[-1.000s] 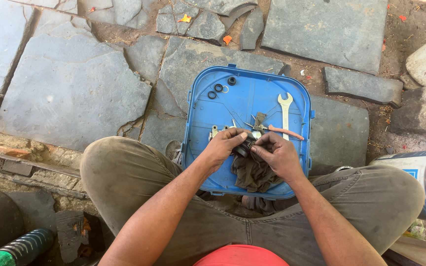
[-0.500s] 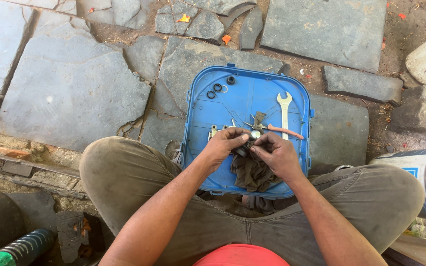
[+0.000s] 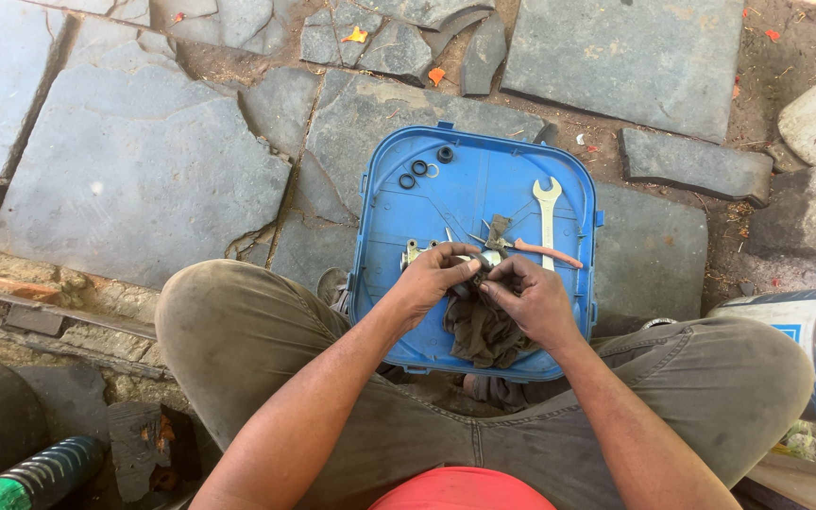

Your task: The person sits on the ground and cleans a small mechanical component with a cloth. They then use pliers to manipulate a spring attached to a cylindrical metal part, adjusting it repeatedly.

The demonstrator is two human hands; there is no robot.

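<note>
Where the hands meet, left hand and right hand pinch the dark rag.

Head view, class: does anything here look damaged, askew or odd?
Yes. The paving stones are cracked and broken, with dirt-filled gaps. The blue tray sits on this uneven ground. Both hands hold a dirty dark rag.

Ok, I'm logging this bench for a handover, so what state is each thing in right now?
Left hand: closed on the small metal part.
Right hand: closed on the dark rag.
Dark rag: crumpled, hanging from the hands onto the tray.
Blue tray: flat on the stone paving.
Spanner: lying loose in the tray.
Black rings: lying loose near the tray's far corner.
</note>
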